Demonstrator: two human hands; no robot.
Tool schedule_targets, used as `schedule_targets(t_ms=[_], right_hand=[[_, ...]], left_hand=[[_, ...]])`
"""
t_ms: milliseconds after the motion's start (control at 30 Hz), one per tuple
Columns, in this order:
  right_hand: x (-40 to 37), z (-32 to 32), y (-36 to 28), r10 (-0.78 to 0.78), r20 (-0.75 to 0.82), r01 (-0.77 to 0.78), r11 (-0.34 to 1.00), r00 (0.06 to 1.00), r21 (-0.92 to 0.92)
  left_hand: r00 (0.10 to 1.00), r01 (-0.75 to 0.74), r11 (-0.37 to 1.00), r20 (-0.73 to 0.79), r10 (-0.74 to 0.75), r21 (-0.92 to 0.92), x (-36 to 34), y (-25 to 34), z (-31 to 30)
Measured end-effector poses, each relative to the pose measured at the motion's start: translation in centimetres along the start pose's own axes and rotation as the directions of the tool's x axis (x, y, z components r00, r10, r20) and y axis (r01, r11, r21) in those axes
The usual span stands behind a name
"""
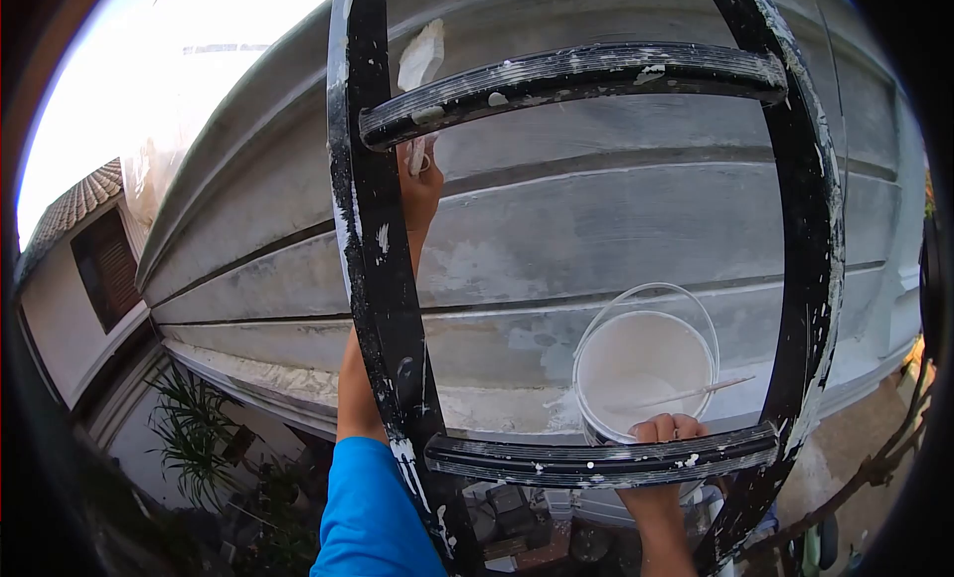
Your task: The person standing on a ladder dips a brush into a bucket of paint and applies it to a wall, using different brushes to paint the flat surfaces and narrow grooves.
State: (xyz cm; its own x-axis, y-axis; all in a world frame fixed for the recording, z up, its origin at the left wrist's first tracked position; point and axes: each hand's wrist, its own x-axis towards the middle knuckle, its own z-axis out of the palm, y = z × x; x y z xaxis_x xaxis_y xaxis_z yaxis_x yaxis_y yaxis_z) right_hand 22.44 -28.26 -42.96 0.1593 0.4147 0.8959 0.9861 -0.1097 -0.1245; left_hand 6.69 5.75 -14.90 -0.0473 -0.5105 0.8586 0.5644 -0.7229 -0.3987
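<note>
My left hand (421, 184) reaches up behind the left rail of a black, paint-spattered ladder (383, 239). Its fingers are closed round the handle of a paintbrush (422, 55), whose whitish head lies against the grey wall (606, 219); the upper rung hides the brush's middle. Lower down, my right hand (668, 430) is closed at the lower rung (606, 460), its fingers curled over the top edge. Right behind those fingers stands a white bucket (586, 383) with its wire handle raised. A thin stick (701, 390) rests across the bucket, over whitish paint.
Horizontal grooves cross the wall, and a pale ledge (497, 408) runs along its foot. Far below lie plants (194, 428) and stacked items (517, 517). A tile-roofed house (75, 269) is at the left, a branch-like bar (874, 473) at the right.
</note>
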Motion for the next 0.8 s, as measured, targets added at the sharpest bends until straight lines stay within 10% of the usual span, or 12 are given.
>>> schedule_targets(t_ms=[267,533,800], right_hand=[[0.0,0.2,0.1,0.004,-0.003,-0.004,1.000,1.000,-0.019],[-0.2,0.2,0.3,-0.010,0.014,0.011,0.998,1.000,-0.055],[0.0,0.1,0.0,0.022,0.036,-0.021,0.999,0.999,-0.034]], left_hand=[[0.907,0.375,0.926,-0.190,-0.377,-0.048,-2.6,-4.5,-1.7],[0.967,0.152,0.967,-0.170,-0.188,-0.204,3.4,7.9,5.3],[0.988,0.147,0.696,0.131,-0.076,-0.703,5.1,15.2,6.1]])
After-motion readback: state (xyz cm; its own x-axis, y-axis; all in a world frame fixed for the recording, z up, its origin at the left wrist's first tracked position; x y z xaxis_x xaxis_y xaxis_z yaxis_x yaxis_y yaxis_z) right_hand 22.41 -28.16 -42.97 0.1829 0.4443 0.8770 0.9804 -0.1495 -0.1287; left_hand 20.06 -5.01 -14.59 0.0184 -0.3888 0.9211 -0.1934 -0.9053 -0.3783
